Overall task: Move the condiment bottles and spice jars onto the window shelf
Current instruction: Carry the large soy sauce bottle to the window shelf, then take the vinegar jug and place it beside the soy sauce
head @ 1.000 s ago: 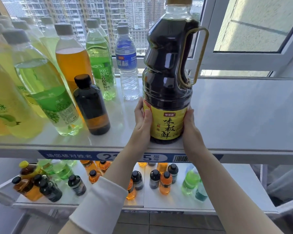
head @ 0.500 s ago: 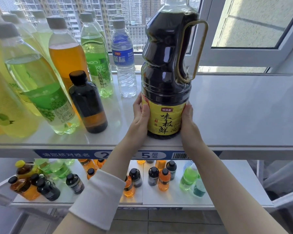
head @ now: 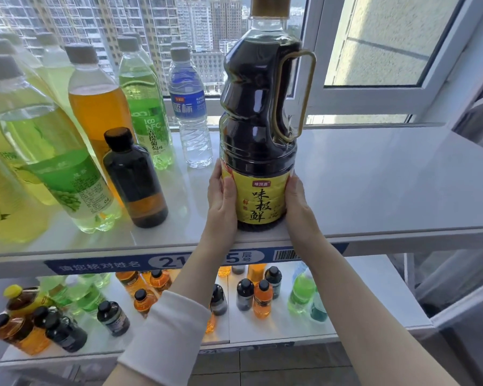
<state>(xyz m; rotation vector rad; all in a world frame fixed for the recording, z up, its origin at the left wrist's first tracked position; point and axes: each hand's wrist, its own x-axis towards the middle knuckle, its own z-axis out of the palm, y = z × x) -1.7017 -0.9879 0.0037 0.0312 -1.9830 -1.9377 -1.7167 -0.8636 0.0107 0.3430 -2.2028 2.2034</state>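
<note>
The left hand (head: 221, 207) and right hand (head: 299, 207) are clasping the sauce bottle (head: 258, 129) low down, one each side, likely steadying its weight; it is standing upright at the near edge of the window shelf (head: 374, 185), right of the small dark bottle (head: 135, 179).

Between the earlier frames and this one, the soy sauce bottle (head: 258, 121) altered very little on the window shelf (head: 374, 190). Its handle (head: 308, 93) presented slightly narrower, consistent with a small turn. The view had lifted, so the brown cap (head: 269, 6), cut off half a second before, was in frame again.
</note>
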